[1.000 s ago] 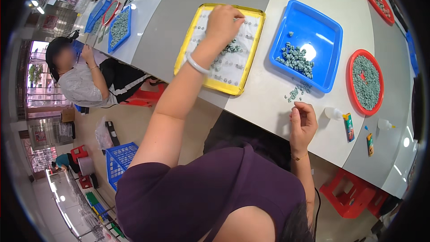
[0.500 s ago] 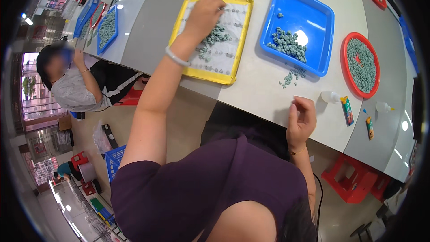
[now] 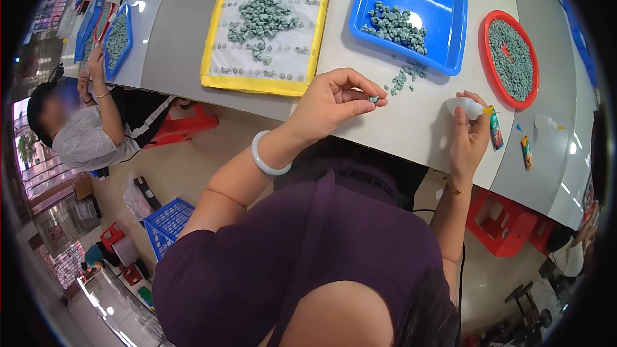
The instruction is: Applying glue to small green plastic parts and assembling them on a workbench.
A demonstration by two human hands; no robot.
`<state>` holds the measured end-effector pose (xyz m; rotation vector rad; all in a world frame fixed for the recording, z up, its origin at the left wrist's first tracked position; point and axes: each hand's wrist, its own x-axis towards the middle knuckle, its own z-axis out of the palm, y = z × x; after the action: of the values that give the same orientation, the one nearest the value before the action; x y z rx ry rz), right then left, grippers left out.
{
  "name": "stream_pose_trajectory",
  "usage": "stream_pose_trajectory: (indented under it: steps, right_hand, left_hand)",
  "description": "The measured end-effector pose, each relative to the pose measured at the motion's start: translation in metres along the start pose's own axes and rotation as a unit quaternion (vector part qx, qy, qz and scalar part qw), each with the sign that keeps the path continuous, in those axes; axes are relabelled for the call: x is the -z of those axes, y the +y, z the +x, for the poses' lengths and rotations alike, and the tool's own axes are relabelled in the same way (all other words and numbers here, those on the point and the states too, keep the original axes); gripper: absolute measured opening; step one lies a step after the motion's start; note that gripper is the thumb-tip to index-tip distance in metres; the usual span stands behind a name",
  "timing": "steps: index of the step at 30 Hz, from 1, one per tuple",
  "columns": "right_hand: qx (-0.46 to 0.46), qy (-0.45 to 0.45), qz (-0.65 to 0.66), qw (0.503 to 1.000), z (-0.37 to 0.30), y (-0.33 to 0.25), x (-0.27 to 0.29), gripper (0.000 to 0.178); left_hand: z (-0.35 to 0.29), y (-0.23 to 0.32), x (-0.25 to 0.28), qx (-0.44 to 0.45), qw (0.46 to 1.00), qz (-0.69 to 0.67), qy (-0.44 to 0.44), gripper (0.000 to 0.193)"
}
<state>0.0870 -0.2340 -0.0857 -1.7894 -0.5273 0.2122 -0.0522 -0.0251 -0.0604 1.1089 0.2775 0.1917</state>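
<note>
My left hand point(image 3: 335, 104), with a pale bangle at the wrist, pinches a small grey-green piece point(image 3: 373, 99) between thumb and fingertips over the table's near edge. Fingers of my right hand point(image 3: 469, 132) are wrapped round a small white squeeze bottle point(image 3: 464, 108) with a yellow tip, which lies tilted toward the right. Behind my left hand is a yellow-rimmed tray point(image 3: 212, 58) lined with printed white paper, bearing a heap of grey-green pieces point(image 3: 267, 16). A blue tray point(image 3: 443, 26) beyond holds more such pieces point(image 3: 397, 26), and loose ones point(image 3: 405, 77) lie in front of it.
A round red tray point(image 3: 487, 51) full of smaller green pieces stands at the right. Near it lie a colourful packet point(image 3: 495, 132), another small packet point(image 3: 526, 153) and a second white bottle point(image 3: 546, 122). A co-worker point(image 3: 90, 122) sits at the left by a blue tray point(image 3: 128, 42).
My left hand has come back from the yellow-rimmed tray with a small piece pinched in it. My right hand has moved right and taken hold of the white bottle. The view has shifted.
</note>
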Motion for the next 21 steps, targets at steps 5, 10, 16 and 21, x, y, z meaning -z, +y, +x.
stream_pose_trajectory:
  steps: [5, 10, 16, 21]
  right_hand:
    - [-0.083, -0.062, 0.154, 0.983, -0.019, -0.024, -0.016, 0.031]
    - [-0.097, -0.123, 0.097, 0.983, -0.027, -0.032, -0.020, 0.036]
    - [-0.105, -0.119, 0.073, 0.985, -0.029, -0.026, -0.019, 0.035]
    - [-0.047, -0.090, -0.020, 0.995, -0.028, -0.026, -0.018, 0.031]
  left_hand:
    - [0.002, -0.009, -0.003, 0.028, 1.000, 0.008, -0.002, 0.018]
    - [-0.001, -0.016, -0.005, 0.048, 0.997, 0.061, -0.003, 0.021]
    - [0.000, -0.023, -0.008, 0.008, 0.995, 0.092, -0.025, 0.025]
    - [0.002, -0.021, -0.009, 0.040, 0.997, 0.067, 0.007, 0.022]
